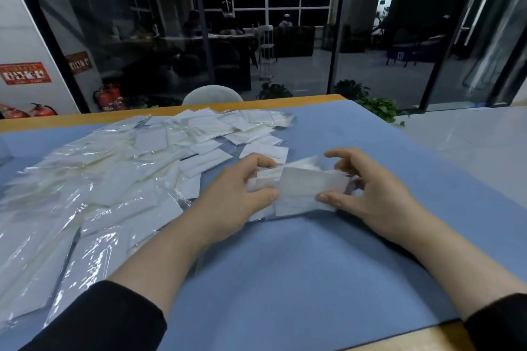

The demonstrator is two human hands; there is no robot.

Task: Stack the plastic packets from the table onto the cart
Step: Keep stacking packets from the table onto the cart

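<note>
Both hands hold a small bundle of clear plastic packets with white contents (299,188) just above the blue table cover. My left hand (236,196) grips the bundle's left end, thumb in front and fingers curled behind. My right hand (368,188) pinches the right end between thumb and fingers. A large loose pile of the same packets (119,168) spreads over the left half of the table, from the far edge to the near left corner. No cart is in view.
The blue cover (285,265) lies on a wooden table (313,99). A white chair back (212,94) stands behind the far edge. Beyond are a glass wall, potted plants (376,107) and red fire extinguishers (109,97) at the left.
</note>
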